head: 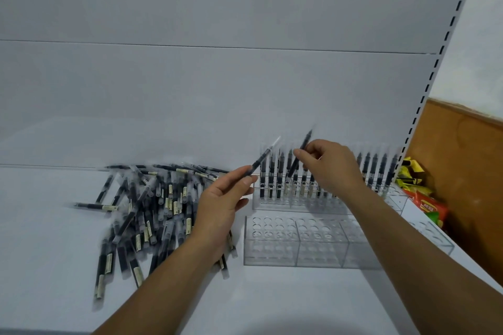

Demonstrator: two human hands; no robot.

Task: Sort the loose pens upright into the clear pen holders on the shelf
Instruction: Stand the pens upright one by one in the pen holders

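1 pen is being pinched by the right hand, tilted toward 1 o'clock, over the rear pen holder at 6 o'clock; a 2nd pen is being pinched by the left hand.

The left forearm reaches in from the near edge. Its left hand is raised, thumb and curled fingers pinching a pen that slants up to the right. The right forearm stretches farther. The right hand, knuckles up, pinches a second pen at its fingertips.
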